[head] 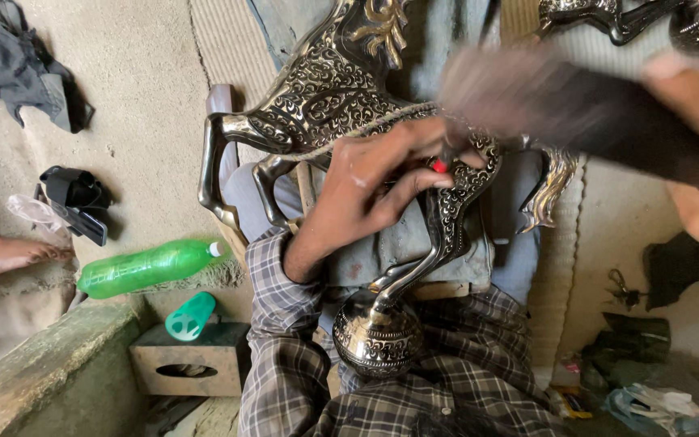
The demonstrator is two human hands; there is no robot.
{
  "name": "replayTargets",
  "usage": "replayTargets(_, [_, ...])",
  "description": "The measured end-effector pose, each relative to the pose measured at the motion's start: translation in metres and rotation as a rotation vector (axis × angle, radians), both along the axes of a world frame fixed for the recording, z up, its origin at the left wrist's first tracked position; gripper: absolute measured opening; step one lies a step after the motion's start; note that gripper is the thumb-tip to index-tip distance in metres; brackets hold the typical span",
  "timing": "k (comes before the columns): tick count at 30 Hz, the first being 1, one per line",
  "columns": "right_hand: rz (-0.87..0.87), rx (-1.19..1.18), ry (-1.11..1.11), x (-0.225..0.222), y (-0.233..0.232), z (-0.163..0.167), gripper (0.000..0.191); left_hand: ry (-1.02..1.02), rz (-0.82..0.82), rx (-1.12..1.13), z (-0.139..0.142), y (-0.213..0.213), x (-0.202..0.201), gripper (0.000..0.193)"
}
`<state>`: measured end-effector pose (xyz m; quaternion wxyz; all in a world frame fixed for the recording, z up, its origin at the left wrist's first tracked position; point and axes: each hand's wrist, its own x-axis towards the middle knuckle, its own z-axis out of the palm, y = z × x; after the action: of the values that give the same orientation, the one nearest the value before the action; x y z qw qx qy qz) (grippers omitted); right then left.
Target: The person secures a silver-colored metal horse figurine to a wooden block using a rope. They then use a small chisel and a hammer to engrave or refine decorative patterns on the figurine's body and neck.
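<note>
Fingers of the left hand [366, 190] pinch a small red-tipped tool [441, 164] against the engraved metal horse [325, 97]; the right hand [689, 89] grips a blurred dark mallet [560, 97] just above it.

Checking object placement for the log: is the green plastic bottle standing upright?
No, the green plastic bottle lies on its side on the floor, cap end pointing right.

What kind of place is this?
Probably a small metal-craft workshop on the floor: an ornate engraved metal horse figure lies across the person's lap, the left hand works a small tool on it, and another engraved piece waits nearby.
</note>
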<state>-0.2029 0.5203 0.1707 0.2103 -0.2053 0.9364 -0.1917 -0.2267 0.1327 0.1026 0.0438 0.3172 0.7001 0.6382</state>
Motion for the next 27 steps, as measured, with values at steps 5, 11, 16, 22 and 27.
replayTargets(5, [-0.015,-0.039,-0.017,0.0,0.006,-0.005,0.068,-0.042,-0.043,0.055,0.0,-0.001,0.002,0.041])
replayTargets(11, [-0.017,-0.054,-0.025,0.006,0.006,-0.006,0.067,0.071,0.009,-0.067,-0.004,-0.003,0.002,0.039])
replayTargets(16, [-0.026,-0.07,-0.013,0.017,0.009,-0.011,0.066,0.073,-0.007,-0.071,-0.001,-0.006,0.003,0.041])
replayTargets(22, [-0.059,-0.179,-0.038,0.017,0.014,-0.017,0.066,0.037,0.008,-0.016,-0.004,-0.002,0.005,0.042])
replayTargets(27, [-0.216,-0.408,-0.123,0.009,-0.008,-0.011,0.066,0.063,-0.009,-0.02,-0.01,0.0,0.004,0.041])
